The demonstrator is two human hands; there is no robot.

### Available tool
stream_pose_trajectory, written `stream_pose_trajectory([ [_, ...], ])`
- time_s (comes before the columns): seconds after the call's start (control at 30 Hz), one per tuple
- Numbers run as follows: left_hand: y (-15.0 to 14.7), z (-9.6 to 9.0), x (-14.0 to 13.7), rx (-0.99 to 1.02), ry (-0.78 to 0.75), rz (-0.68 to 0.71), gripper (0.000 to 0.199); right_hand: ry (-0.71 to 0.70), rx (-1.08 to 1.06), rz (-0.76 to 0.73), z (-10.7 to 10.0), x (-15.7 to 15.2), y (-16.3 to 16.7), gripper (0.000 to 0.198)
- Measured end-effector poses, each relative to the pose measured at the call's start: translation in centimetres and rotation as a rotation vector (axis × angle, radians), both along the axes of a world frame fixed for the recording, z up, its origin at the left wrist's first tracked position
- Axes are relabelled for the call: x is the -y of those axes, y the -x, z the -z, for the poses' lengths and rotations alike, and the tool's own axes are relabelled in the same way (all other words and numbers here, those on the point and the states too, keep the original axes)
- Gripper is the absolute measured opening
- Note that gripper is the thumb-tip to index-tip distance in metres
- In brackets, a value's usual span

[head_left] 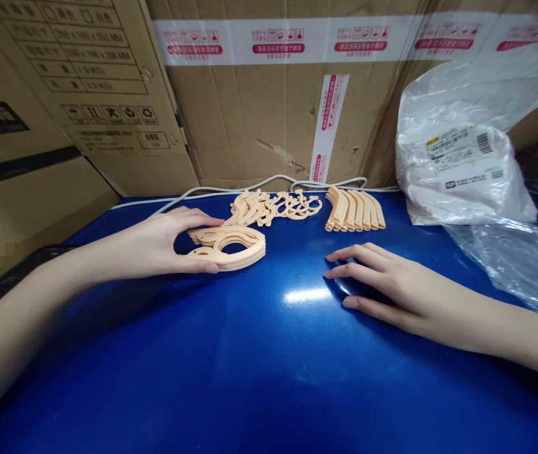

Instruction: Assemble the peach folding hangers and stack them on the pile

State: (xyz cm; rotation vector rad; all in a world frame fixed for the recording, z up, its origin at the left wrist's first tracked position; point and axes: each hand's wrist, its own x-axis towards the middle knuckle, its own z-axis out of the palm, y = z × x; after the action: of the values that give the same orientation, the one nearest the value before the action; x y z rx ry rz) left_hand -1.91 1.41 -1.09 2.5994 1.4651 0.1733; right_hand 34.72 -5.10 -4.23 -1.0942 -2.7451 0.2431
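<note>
Nearest to us stretches the blue desk [269, 378]. On its right side, the right hand [382, 284] is spread with fingers loosely bent and thumb apart, holding nothing; we cannot tell whether its fingertips touch the surface. To the left, the left hand [178, 243] has its thumb at the near edge and its fingers at the far edge of a stack of flat oval pieces [231, 259], closed around its left end.

Just behind that stack we find a heap of small hooked pieces [250, 208], jumbled over one another. Right of it and apart, the curved pieces [354, 211] lie side by side in a neat row. So, we judge, grouping by shape is done and two groups are tidy; the hooked ones remain unaligned, and we see no different kinds joined.

Farther back run a white cable [188, 191] and cardboard boxes [259, 101].
</note>
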Motion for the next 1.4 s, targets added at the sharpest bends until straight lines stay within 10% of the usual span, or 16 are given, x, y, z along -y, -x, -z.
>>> stream_pose_trajectory([
  [1.4,-0.10,-0.14,0.07,0.005,0.055,-0.059,0.080,-0.018,0.008,-0.010,-0.06,-0.01,0.12,0.036],
])
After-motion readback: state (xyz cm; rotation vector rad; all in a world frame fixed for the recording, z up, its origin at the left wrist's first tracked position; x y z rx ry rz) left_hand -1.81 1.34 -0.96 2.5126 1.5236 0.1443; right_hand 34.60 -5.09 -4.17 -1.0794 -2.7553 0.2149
